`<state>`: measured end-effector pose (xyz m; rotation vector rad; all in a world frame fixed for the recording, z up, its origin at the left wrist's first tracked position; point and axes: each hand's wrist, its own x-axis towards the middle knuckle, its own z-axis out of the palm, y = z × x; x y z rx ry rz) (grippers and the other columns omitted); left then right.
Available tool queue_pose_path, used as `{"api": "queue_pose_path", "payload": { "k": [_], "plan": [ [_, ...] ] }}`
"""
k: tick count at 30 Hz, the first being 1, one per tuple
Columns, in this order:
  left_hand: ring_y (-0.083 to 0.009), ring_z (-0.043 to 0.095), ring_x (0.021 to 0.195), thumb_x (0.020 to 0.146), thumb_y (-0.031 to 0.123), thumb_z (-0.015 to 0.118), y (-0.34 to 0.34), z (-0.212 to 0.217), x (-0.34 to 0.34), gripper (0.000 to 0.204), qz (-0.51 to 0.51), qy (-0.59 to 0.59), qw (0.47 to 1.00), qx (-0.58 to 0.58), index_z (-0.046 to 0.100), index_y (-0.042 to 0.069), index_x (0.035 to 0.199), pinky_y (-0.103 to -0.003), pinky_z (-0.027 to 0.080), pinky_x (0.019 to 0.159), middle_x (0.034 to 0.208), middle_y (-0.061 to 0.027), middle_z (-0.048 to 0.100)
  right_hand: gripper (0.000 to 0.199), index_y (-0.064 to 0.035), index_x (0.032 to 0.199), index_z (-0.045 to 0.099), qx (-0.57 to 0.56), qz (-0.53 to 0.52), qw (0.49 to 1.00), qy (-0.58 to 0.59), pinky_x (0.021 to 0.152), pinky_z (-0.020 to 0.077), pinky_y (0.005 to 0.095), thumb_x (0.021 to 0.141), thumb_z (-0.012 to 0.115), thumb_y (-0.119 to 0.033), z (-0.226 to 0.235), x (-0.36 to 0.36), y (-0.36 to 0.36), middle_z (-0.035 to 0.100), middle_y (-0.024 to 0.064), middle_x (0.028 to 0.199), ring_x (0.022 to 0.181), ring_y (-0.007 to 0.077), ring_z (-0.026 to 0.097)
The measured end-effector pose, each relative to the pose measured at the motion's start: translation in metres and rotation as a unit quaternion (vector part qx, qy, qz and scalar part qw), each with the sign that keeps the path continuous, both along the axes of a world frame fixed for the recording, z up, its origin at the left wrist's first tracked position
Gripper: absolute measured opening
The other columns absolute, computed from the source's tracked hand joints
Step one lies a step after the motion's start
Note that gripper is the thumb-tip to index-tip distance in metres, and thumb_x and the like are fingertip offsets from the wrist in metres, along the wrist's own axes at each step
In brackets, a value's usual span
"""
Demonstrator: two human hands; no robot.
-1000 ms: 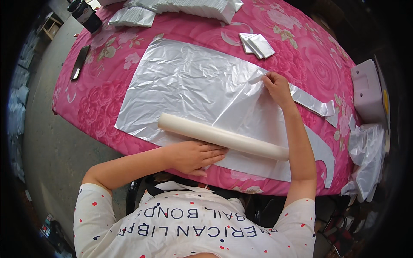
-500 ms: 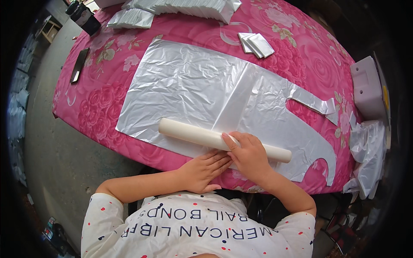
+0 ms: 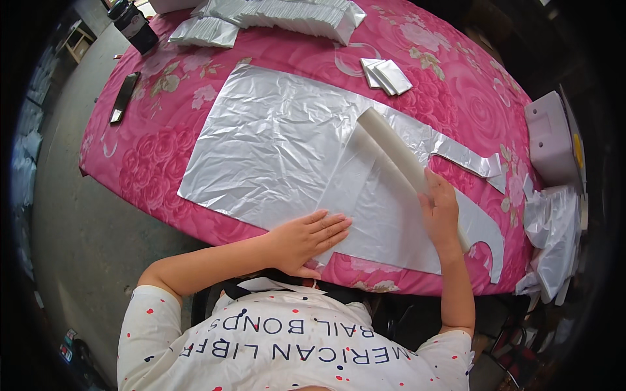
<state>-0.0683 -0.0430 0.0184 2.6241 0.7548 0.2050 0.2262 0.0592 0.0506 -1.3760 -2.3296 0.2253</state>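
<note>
A thin white plastic apron [image 3: 261, 140] lies spread across the table, wrinkled at its left part, with curved cut-outs and narrow straps at its right end. My left hand [image 3: 306, 240] rests flat on its near edge, fingers stretched out to the right. My right hand [image 3: 441, 210] is wrapped round a long white tube [image 3: 392, 144], which slants over the apron's right part from far left to near right. My palm and forearm hide some of the tube's near half. Left of the tube the plastic looks smoother and paler.
A pink rose-patterned cloth [image 3: 156, 146] covers the table. Folded white packets [image 3: 386, 76] lie beyond the apron, and stacked packets [image 3: 300, 19] fill the far edge. At far left are a dark phone-like slab [image 3: 124, 98] and a black bottle [image 3: 134, 26]. A pale box [image 3: 553, 137] and crumpled plastic [image 3: 553, 228] are at right.
The tube has swung from lying nearly left-to-right to a steep slant, and has moved right with my right hand. My left hand has separated from the right and lies flat on the plastic.
</note>
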Motion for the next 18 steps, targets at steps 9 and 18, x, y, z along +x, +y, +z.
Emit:
{"api": "queue_pose_path", "payload": {
  "k": [9, 18],
  "plan": [
    [-0.0293, 0.02, 0.137, 0.076, 0.043, 0.057, -0.04, -0.004, 0.038, 0.082, 0.097, 0.086, 0.991, 0.038, 0.03, -0.004, 0.136, -0.043, 0.013, 0.112, 0.145, -0.0185, 0.025, 0.051, -0.0113, 0.118, 0.057, 0.01, 0.218, 0.976, 0.006, 0.085, 0.0419, 0.0397, 0.068, 0.065, -0.004, -0.005, -0.082, -0.034, 0.057, 0.0081, 0.111, 0.098, 0.027, 0.054],
    [-0.0277, 0.023, 0.136, 0.077, 0.032, 0.062, -0.014, 0.005, 0.001, 0.076, -0.052, -0.001, 0.997, -0.059, 0.028, -0.001, 0.137, -0.04, 0.02, 0.111, 0.145, -0.0163, 0.026, 0.049, -0.0134, 0.119, 0.057, 0.089, 0.149, 0.985, 0.016, 0.094, 0.0385, 0.0386, 0.072, 0.066, -0.004, -0.018, -0.105, 0.074, 0.057, 0.006, 0.113, 0.109, 0.0249, 0.05]
  ]
}}
